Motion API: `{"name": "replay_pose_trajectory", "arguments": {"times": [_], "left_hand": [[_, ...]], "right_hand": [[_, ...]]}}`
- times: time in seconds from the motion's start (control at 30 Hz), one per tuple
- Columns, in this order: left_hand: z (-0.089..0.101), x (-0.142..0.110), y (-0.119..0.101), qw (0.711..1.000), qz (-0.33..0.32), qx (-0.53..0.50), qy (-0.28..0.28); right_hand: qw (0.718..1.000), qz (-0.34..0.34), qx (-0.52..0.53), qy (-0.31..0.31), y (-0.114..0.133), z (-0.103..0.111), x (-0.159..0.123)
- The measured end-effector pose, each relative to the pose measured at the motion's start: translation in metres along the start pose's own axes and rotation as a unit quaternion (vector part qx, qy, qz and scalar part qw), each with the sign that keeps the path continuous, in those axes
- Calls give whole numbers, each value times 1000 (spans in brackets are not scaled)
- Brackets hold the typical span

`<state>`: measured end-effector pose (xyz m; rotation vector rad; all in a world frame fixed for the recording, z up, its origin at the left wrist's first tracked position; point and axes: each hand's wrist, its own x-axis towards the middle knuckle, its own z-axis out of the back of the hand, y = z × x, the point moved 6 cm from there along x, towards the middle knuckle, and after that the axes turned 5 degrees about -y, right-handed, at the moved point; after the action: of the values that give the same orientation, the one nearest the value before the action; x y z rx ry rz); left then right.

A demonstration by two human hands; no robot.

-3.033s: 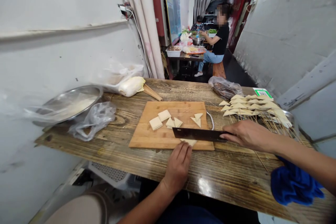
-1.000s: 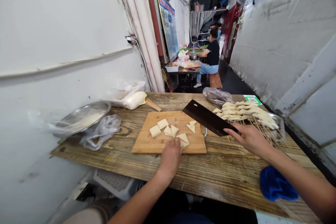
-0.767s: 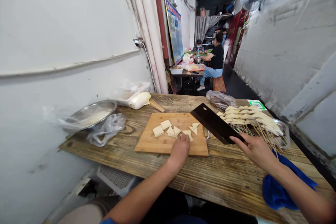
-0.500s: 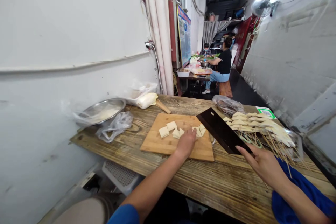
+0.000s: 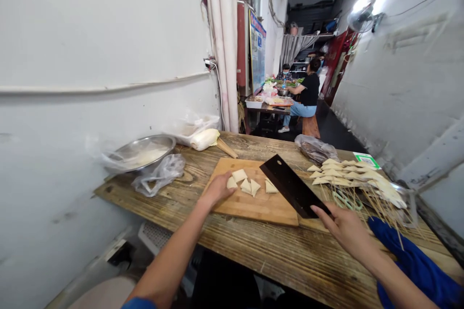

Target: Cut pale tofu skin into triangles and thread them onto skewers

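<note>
My right hand (image 5: 348, 231) is wrapped round the handle of a dark cleaver (image 5: 292, 188). Its broad blade is raised at a slant over the right part of the wooden cutting board (image 5: 253, 210). At the board's left side, my left hand (image 5: 217, 189) has thumb and fingers around a stack of pale squares (image 5: 232, 182), which look like dried tofu. A second square stack (image 5: 239, 175) lies just behind it. Cut triangles (image 5: 250, 187) sit mid-board, with more triangles (image 5: 270, 187) by the blade, which partly covers that area.
Skewered triangles (image 5: 340, 172) are piled at the right, near green-handled scissors (image 5: 346, 200) and a blue cloth (image 5: 409, 256). At the left stand a metal bowl (image 5: 145, 152) and a plastic bag (image 5: 159, 176). Behind are a white vegetable (image 5: 205, 140) and a bagged dark item (image 5: 315, 148). Two people sit beyond.
The cleaver cut a stack into triangles, then lifted away. My left hand pushed the cut pieces rightward, then moved left to the square stack. The camera view tilted up and shifted.
</note>
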<state>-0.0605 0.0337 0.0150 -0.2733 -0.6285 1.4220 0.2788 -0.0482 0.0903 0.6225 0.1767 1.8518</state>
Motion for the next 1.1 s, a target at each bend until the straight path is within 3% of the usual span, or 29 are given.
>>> {"name": "replay_pose_trajectory", "arguments": {"times": [0.13,0.33,0.53,0.63,0.87,1.0,1.1], "left_hand": [[1,-14,-11,999,18,43,-5],[-10,-58,-32,984,61,159,-60],[-27,-76,-62,983,55,137,-110],[-22,-79,-55,990,44,74,-113],[-12,-83,-17,987,-144,-71,-3],[-17,-75,-12,980,-184,-78,-12],[-23,-73,-15,983,-173,-57,-29]], "right_hand": [[1000,2,17,16,8,-6,0],[999,-4,16,33,9,-16,-3],[999,5,-1,54,21,-26,2],[997,11,-21,69,30,-28,3],[992,12,-43,120,37,-37,2],[989,19,-67,134,39,-44,3],[987,26,-74,142,43,-47,4]]}}
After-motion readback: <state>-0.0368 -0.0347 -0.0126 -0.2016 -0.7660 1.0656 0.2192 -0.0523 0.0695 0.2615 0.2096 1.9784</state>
